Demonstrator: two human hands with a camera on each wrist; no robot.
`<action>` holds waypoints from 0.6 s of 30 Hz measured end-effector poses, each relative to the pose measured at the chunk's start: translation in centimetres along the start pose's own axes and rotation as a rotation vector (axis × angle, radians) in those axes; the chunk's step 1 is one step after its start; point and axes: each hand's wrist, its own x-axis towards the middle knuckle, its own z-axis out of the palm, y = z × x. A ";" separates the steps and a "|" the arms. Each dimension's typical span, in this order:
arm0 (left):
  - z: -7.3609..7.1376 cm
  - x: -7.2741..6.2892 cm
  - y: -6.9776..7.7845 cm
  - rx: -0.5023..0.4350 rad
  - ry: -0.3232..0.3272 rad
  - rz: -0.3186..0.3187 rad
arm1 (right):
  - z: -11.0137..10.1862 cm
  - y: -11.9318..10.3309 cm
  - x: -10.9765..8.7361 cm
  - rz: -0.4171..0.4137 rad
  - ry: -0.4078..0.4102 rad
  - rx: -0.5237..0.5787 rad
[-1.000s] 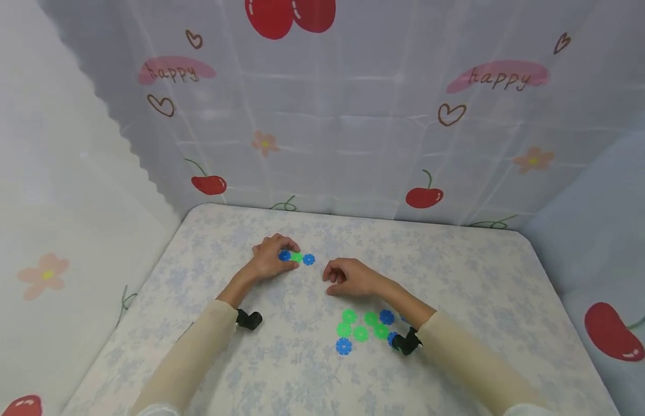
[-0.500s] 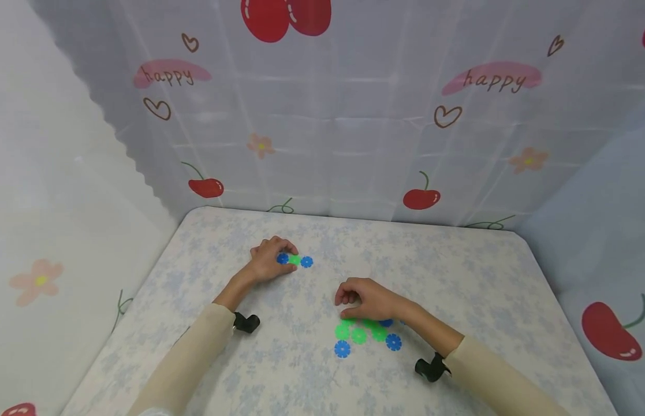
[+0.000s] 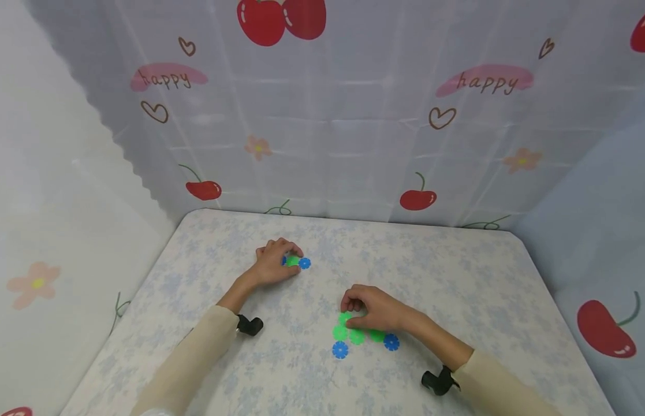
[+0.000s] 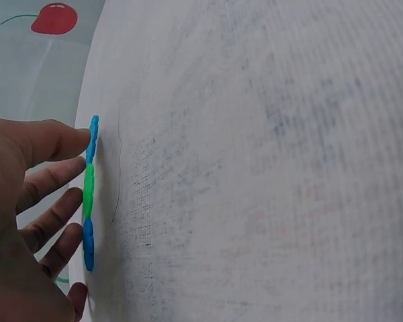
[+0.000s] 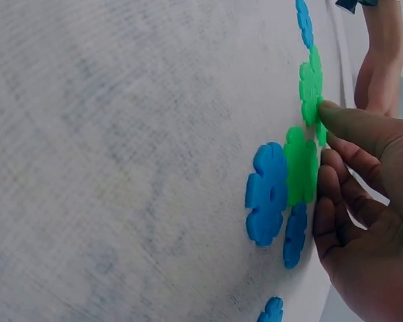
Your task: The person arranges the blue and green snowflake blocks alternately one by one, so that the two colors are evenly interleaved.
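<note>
Right hand (image 3: 380, 309) bent over loose discs (image 3: 357, 338), right of row and nearer person; thumb at green disc (image 3: 344, 318), whether pinched cannot tell. Left hand (image 3: 272, 264) at row of three discs (image 3: 292, 262), fingers loosely spread, thumb against end blue disc (image 4: 93, 129), no pinch visible. Risk: crowded neighbours could drag along if right fingertips catch their edges; uneven left thumb pressure could skew row. Right-wrist view shows four loose blue discs (image 5: 295, 236); head view only two.

Blue, green discs (image 3: 357, 337); tabletop (image 3: 280, 352) perhaps floral
</note>
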 end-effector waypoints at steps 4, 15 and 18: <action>0.4 0.3 0.4 0.004 0.003 -0.004 | 0.1 -0.1 -0.2 0.005 0.019 -0.013; 1.0 0.9 0.4 0.029 0.012 -0.007 | 0.3 0.2 -0.2 0.035 0.034 0.013; 1.1 0.9 0.2 0.028 0.012 -0.004 | 0.3 0.1 -0.2 0.058 0.038 0.027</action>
